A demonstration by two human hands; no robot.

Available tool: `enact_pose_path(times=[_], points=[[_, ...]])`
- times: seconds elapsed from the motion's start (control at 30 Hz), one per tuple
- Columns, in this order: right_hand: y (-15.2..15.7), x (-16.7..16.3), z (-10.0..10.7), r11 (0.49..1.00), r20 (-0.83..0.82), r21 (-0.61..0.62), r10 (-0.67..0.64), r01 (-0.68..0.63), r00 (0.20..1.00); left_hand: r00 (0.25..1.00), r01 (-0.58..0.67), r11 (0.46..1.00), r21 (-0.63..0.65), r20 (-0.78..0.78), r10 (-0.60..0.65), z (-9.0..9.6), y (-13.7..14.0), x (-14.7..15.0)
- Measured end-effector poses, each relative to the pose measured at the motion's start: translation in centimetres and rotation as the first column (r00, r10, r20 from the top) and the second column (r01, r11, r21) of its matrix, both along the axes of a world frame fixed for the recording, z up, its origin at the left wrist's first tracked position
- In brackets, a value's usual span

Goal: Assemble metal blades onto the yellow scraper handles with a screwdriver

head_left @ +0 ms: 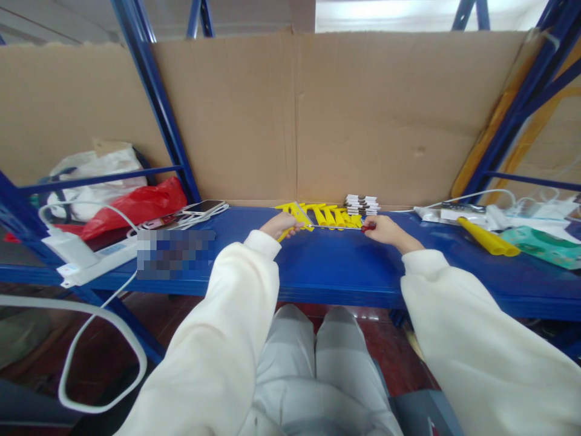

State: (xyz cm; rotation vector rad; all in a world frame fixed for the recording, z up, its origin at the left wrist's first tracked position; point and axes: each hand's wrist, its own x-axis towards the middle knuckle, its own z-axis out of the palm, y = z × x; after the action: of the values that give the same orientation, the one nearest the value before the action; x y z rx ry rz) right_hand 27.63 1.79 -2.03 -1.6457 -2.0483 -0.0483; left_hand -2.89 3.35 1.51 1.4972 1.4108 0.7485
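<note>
Head view: screwdriving step, we judge.
Left hand [280, 226] pinches yellow part [303, 217], right hand [381, 229] grips screwdriver [368, 226]; likely needs steady aim.

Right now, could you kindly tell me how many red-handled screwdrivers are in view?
1: the red-handled screwdriver, held in the right grip above the blue table and pointing toward the yellow piece in the left grip. Others may be hidden from view.
</note>
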Motion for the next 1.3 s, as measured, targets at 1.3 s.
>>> enact_pose_path(times=[1.3], points=[[-1.9,-1.9,-0.4,0.932,-0.295,-0.199,0.238,-0.303,0.926,0.847,-0.054,0.886,0.46,-0.449,0.285,-1.1,0.3,-0.5]])
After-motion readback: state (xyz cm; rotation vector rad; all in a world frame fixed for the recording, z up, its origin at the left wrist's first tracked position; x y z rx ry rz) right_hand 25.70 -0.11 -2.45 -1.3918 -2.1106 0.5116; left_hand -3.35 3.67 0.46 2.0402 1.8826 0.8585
